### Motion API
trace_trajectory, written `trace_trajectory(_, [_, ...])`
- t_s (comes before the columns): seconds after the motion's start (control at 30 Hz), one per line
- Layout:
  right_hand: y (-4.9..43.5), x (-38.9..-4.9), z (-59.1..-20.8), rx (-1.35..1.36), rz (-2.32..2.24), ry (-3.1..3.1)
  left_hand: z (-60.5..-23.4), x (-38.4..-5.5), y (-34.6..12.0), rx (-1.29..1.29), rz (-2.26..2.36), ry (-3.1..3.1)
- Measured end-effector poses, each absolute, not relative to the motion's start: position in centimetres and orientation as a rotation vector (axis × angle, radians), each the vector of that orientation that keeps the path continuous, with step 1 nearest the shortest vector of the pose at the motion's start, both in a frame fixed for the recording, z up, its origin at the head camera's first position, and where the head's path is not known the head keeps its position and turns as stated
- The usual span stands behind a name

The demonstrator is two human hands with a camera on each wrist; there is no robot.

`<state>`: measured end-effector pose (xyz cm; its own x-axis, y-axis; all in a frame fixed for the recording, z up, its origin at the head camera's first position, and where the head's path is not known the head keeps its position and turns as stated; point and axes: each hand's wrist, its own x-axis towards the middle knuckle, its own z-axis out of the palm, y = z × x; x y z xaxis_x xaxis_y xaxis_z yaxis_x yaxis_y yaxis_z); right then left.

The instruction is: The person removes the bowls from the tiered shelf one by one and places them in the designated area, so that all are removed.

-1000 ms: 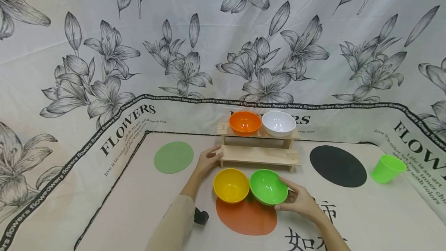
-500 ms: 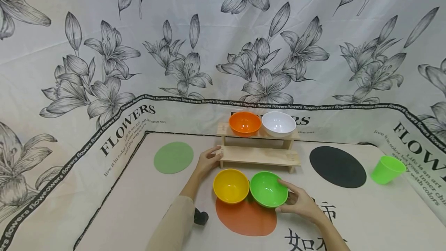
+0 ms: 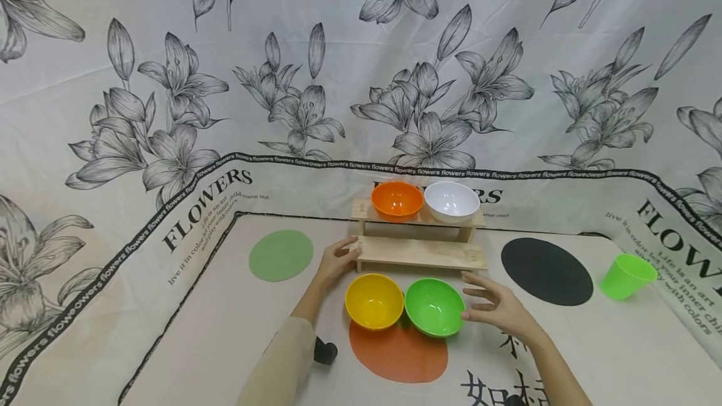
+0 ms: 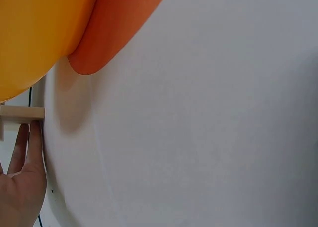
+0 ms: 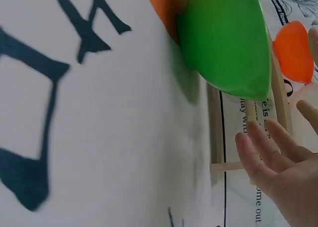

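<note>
My left hand [image 3: 338, 259] is at the left end of a two-step wooden rack [image 3: 420, 250], its fingertips touching the wood. In the left wrist view those fingers [image 4: 34, 147] look straight against the rack's end; the thumb is mostly hidden. My right hand [image 3: 499, 307] is spread just right of a green bowl [image 3: 434, 307], thumb tip close to its rim. The right wrist view has a gap between the hand [image 5: 283, 162] and the bowl [image 5: 223, 43]. Left of the green bowl is a yellow bowl [image 3: 375, 301], almost touching it. Both stand in front of the rack.
An orange bowl [image 3: 397, 200] and a white bowl [image 3: 451, 200] sit on the rack's top step. An orange printed spot [image 3: 398, 356] lies under the front bowls. A dark spot [image 3: 547, 271] and a green cup [image 3: 628, 276] are at right, a green spot [image 3: 281, 255] at left.
My right hand has let go of the green bowl and drawn back to the right, fingers spreading. The green bowl shifted very slightly toward me earlier. My left hand stays at the rack.
</note>
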<state>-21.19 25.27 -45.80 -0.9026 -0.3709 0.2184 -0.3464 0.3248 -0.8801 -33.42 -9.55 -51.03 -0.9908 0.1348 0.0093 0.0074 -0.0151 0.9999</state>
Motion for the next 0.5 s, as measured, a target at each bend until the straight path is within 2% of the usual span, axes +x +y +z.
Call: trace_trajectory(0.5, [26.9, -27.0, -41.4, -0.436, -1.690, 2.989, -51.0, -33.4, -9.5, 0.131, 2.176, 2.131])
